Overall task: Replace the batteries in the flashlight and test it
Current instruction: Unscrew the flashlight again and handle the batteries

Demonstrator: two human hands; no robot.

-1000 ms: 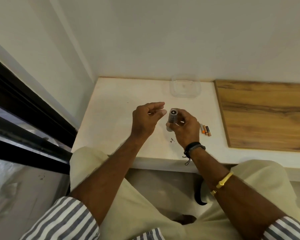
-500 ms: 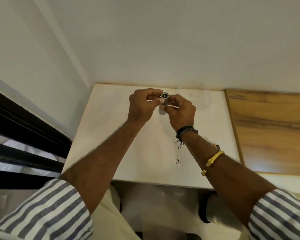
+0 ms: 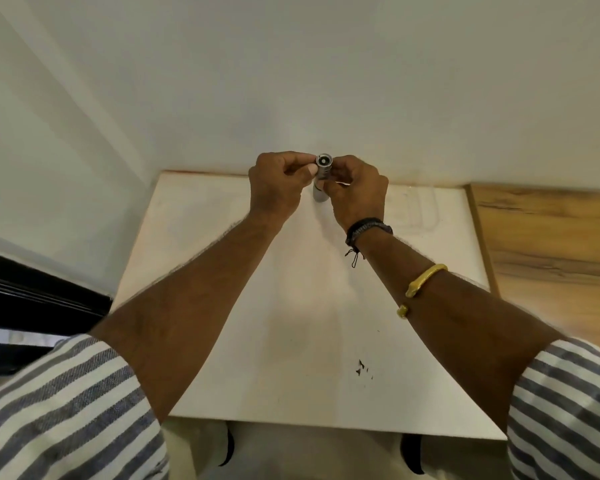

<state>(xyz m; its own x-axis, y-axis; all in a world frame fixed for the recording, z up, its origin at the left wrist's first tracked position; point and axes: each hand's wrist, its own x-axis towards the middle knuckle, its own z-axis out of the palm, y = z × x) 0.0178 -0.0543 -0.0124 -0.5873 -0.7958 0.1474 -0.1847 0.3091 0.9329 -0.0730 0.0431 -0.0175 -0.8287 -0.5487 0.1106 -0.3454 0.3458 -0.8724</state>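
Flashlight [image 3: 323, 171]: a small grey metal cylinder we hold up in the air between both hands, above the far edge of the white table [image 3: 291, 341], one round end turned toward our face. That end shows a dark ring with a pale centre (cap or bare opening, we cannot tell).

Right hand [image 3: 355, 194]: wrapped around the barrel, fingers clenched on it; most of the body is hidden in the palm, and only a short stub shows below.

Left hand [image 3: 278, 188]: thumb and fingertips pinching the upper end of the flashlight, as if turning or seating something there.

How it should handle: we judge it light, rigid and smooth, likely to slip and roll if dropped. The best hold is the barrel in one palm, fingertips working the end.

Wrists: a dark cord band [image 3: 368, 228] and a gold bangle [image 3: 421, 284] on the right arm; striped sleeves [image 3: 59, 410] rolled up.

Table: a few dark specks [image 3: 361, 367] near our edge; a faint clear container [image 3: 416, 209] sits behind the right hand.

Beyond: a wooden surface [image 3: 551, 254] to the right, a plain pale wall [image 3: 291, 81] behind.
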